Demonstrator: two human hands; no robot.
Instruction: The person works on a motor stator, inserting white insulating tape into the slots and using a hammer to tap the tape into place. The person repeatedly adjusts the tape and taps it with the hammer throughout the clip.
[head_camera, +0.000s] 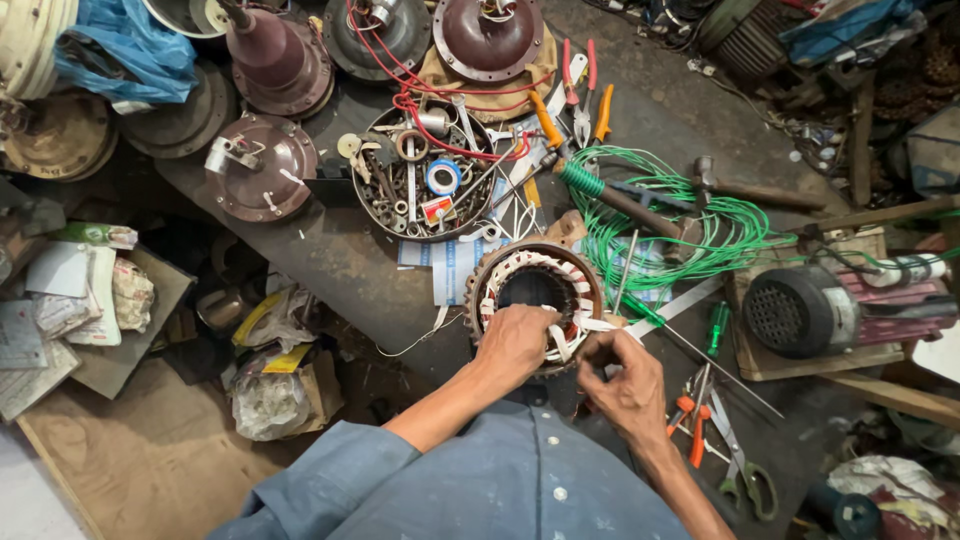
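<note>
One motor stator lies flat on the tabletop, bore facing up, directly ahead of both your hands. Your left hand rests curled on its near rim. Your right hand pinches one white tape strip. Two orange-handled screwdrivers lie right of it.

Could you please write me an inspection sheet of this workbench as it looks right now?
Surface: dark bench, crowded.
Job's things: stator with white tape on its windings.
Clutter: parts tray, pliers, hammer, scissors, screwdrivers.
Fingers: left hand rests on the stator; right hand pinches the tape.
Cables: green wire coiled; red wire across the tray.
Surroundings: fan housings, black motor, bags.
</note>
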